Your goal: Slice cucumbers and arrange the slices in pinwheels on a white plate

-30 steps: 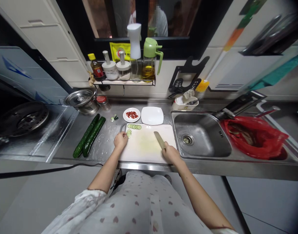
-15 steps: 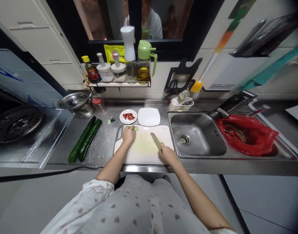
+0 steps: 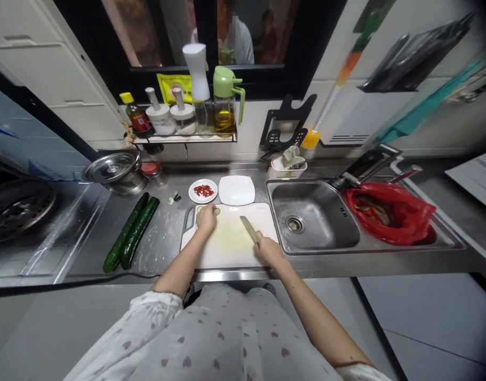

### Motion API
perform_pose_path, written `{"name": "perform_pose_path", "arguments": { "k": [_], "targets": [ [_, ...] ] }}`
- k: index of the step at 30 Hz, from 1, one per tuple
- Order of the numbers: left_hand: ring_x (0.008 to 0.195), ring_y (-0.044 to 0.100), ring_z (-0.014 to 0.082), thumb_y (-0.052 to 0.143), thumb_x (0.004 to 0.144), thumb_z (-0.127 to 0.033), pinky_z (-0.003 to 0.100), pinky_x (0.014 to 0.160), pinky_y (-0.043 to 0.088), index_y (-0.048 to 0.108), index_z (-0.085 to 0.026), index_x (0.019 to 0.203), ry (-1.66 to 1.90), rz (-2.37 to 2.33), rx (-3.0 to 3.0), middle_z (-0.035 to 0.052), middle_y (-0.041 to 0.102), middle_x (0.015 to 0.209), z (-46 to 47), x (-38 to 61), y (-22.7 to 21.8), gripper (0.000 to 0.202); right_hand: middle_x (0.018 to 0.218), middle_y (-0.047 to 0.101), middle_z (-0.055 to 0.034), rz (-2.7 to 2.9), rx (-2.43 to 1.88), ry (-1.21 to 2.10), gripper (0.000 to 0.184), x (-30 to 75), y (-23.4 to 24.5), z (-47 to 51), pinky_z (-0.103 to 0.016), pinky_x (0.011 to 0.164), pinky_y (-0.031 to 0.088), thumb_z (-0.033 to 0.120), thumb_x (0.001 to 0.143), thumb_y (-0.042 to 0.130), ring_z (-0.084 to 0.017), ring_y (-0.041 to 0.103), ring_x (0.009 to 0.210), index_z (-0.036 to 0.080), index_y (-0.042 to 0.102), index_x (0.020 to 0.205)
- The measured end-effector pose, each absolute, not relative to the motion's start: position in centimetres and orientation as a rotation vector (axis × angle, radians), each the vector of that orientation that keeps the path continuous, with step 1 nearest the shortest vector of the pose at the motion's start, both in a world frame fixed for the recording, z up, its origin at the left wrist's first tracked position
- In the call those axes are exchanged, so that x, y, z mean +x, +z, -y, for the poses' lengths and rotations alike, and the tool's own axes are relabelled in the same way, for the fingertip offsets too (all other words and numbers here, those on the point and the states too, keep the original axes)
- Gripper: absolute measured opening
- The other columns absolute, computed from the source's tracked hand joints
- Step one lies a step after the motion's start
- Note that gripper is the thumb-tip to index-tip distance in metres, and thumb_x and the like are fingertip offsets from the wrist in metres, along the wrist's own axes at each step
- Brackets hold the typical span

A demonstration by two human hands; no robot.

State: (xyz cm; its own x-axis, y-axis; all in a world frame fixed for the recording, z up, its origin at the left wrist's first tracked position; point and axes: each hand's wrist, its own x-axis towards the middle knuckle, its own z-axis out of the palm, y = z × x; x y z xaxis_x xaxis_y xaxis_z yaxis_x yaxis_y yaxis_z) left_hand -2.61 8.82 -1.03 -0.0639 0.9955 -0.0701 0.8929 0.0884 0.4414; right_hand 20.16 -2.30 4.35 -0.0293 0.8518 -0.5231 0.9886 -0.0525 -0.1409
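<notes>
My left hand is closed at the upper left of a white cutting board. Pale green cucumber slices show at its fingertips, and more green shows along its left side; the palm hides the rest. In my right hand is a kitchen knife, gripped by the handle. Its blade points up and left over the right half of the board, apart from the slices. Just behind the board are a white square plate and a small plate of chopped red pieces.
Two whole cucumbers lie left of the board, with small cucumber scraps behind. On the right is a steel sink, then a red plastic bag. A lidded pot and a bottle rack stand at the back.
The view has shifted, so most things sit further left. My left fingers have drawn in around the cucumber slices, and green now shows left of that hand. The knife stays in my right hand.
</notes>
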Motion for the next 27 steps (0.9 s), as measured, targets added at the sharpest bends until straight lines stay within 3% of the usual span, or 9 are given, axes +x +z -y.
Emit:
{"name": "perform_pose_path", "arguments": {
  "k": [9, 13, 19, 27],
  "targets": [
    [0.074, 0.060, 0.0137, 0.054, 0.078, -0.016, 0.024, 0.072, 0.046, 0.066, -0.017, 0.099, 0.627, -1.628, 1.547, 0.0024, 0.068, 0.085, -6.9, -3.1, -1.7, 0.024, 0.102, 0.067, -0.0127, -1.983, 1.963, -0.688, 0.036, 20.2, 4.0, 2.3, -0.030, 0.071, 0.039, 0.020, 0.088, 0.037, -0.024, 0.064, 0.095, 0.017, 0.042, 0.124],
    [0.067, 0.058, 0.0130, 0.054, 0.077, -0.017, 0.024, 0.066, 0.046, 0.068, -0.015, 0.093, 0.546, -1.472, 1.585, 0.0029, 0.068, 0.079, -6.2, -3.7, -2.4, 0.022, 0.102, 0.066, -0.0127, -1.969, 1.975, -0.684, 0.037, 20.1, 4.1, 2.4, -0.029, 0.073, 0.039, 0.020, 0.089, 0.037, -0.023, 0.064, 0.095, 0.017, 0.041, 0.125],
    [0.077, 0.060, 0.0157, 0.047, 0.077, -0.012, 0.025, 0.074, 0.046, 0.071, -0.017, 0.086, 0.270, -1.252, 1.996, 0.0038, 0.070, 0.087, -6.0, -3.2, -1.5, 0.027, 0.102, 0.066, -0.0124, -1.962, 1.973, -0.702, 0.036, 20.1, 4.4, 2.4, -0.029, 0.074, 0.039, 0.020, 0.090, 0.038, -0.023, 0.063, 0.097, 0.017, 0.041, 0.126],
    [0.094, 0.059, 0.0222, 0.047, 0.079, -0.010, 0.032, 0.085, 0.046, 0.072, -0.020, 0.089, 0.241, -1.141, 2.312, 0.0081, 0.064, 0.092, -5.7, -1.9, -1.6, 0.029, 0.103, 0.066, -0.0120, -1.964, 1.977, -0.687, 0.038, 20.1, 4.5, 2.4, -0.028, 0.073, 0.039, 0.020, 0.089, 0.038, -0.023, 0.064, 0.096, 0.018, 0.042, 0.127]
  ]
}}
